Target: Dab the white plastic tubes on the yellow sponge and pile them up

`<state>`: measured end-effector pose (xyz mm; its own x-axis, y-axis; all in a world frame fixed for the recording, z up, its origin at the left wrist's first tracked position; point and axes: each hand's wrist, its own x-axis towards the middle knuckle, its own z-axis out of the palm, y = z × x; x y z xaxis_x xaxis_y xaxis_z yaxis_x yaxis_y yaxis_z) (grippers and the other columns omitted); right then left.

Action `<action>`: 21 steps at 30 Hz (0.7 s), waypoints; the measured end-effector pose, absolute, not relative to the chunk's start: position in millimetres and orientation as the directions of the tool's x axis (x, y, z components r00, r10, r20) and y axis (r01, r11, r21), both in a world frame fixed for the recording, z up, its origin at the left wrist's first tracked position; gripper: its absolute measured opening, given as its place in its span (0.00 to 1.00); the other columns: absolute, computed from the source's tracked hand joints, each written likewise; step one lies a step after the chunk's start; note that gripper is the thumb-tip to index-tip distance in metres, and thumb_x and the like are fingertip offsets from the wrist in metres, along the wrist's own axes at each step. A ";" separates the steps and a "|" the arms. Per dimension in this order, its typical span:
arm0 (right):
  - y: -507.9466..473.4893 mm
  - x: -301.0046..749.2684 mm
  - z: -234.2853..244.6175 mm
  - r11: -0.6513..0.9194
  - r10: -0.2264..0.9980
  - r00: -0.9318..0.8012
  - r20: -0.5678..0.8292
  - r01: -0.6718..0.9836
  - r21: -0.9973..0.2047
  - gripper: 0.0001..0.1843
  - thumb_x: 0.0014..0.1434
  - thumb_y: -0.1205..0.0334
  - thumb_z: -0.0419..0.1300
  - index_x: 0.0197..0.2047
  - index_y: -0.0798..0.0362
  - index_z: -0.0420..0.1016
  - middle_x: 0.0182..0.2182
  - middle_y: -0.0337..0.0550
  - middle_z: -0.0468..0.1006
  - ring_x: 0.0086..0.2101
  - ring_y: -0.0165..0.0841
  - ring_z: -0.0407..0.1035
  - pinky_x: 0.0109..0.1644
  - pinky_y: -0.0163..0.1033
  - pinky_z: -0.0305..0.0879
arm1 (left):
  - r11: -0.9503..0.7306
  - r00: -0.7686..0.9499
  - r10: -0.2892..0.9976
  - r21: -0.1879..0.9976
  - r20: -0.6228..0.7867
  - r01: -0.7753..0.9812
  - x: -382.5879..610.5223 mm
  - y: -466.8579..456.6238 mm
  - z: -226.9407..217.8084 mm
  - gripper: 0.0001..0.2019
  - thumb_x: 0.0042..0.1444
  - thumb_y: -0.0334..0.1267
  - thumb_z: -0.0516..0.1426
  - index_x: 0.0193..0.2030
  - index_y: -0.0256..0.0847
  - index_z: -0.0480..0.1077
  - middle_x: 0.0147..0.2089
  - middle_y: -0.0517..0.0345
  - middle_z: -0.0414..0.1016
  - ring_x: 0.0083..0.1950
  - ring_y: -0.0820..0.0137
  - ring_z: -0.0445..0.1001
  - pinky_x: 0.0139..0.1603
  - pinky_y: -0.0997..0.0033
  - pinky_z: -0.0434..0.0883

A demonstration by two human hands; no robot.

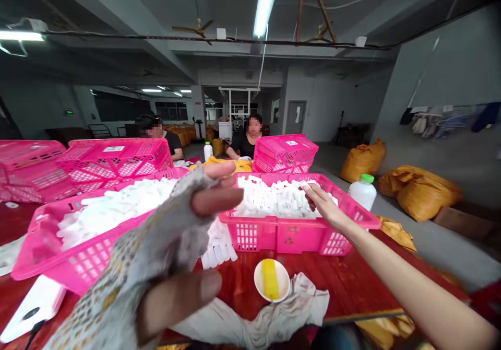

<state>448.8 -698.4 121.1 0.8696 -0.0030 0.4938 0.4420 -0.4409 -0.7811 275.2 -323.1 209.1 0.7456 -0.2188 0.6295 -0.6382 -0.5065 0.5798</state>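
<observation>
two hands work over a pink plastic basket [297, 240]: the gloved left hand [176, 235] spreads empty, the bare right hand [324, 206] rests open on white pieces [274, 198], seemingly light, soft, best pinched singly.

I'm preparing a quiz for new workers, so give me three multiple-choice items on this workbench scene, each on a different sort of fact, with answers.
1. Where is the right hand?
A. On the small white dish
B. On the white pieces in the nearer pink basket
C. Under the table

2. What colour is the cap of the plastic bottle?
A. Green
B. Blue
C. Red

3. What is on the left hand?
A. Nothing
B. A full mitten
C. A fingerless glove

1: B, its fingertips rest on the pieces.
2: A, the cap shows green.
3: C, speckled grey fabric stops short of the bare fingers.
</observation>
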 end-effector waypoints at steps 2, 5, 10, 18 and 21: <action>-704.0 419.7 122.2 -0.275 0.019 0.897 0.443 0.430 -0.860 0.20 0.65 0.40 0.54 0.38 0.49 0.66 0.25 0.35 0.70 0.26 0.33 0.65 0.36 0.40 0.64 | -0.330 0.760 -0.191 0.688 0.622 -0.646 287.4 -344.4 191.0 0.24 0.53 0.56 0.60 0.57 0.59 0.72 0.70 0.65 0.65 0.69 0.52 0.66 0.60 0.46 0.72; -709.2 382.5 117.1 -0.133 0.059 0.932 0.358 0.362 -0.922 0.18 0.64 0.41 0.58 0.43 0.48 0.67 0.31 0.38 0.77 0.34 0.37 0.72 0.47 0.44 0.67 | -0.375 0.848 -0.102 0.769 0.520 -0.517 297.8 -383.3 113.4 0.10 0.59 0.45 0.60 0.47 0.52 0.76 0.51 0.61 0.80 0.54 0.61 0.78 0.59 0.53 0.75; -705.4 348.0 76.1 -0.374 0.070 0.962 0.263 0.270 -0.888 0.13 0.58 0.50 0.66 0.37 0.51 0.74 0.28 0.36 0.69 0.32 0.32 0.66 0.37 0.37 0.62 | -0.704 0.847 -0.304 0.495 0.437 -0.508 295.0 -423.3 -12.8 0.10 0.66 0.42 0.55 0.44 0.44 0.77 0.42 0.53 0.82 0.43 0.61 0.80 0.45 0.60 0.78; -669.5 351.4 8.7 -0.310 0.140 0.980 0.140 0.178 -0.934 0.10 0.60 0.58 0.61 0.43 0.53 0.72 0.29 0.37 0.74 0.27 0.30 0.67 0.30 0.34 0.61 | -0.876 0.755 -0.251 0.189 0.606 -0.443 303.5 -442.1 -39.8 0.11 0.66 0.43 0.57 0.39 0.42 0.77 0.36 0.54 0.83 0.36 0.61 0.81 0.37 0.61 0.75; -658.4 351.5 -2.8 -0.290 0.196 0.969 0.153 0.207 -0.934 0.12 0.63 0.55 0.58 0.46 0.53 0.74 0.37 0.43 0.79 0.36 0.34 0.72 0.38 0.36 0.67 | -0.887 0.776 -0.271 0.166 0.569 -0.431 302.3 -446.7 -41.7 0.11 0.67 0.41 0.55 0.36 0.42 0.77 0.31 0.56 0.82 0.29 0.63 0.79 0.31 0.62 0.71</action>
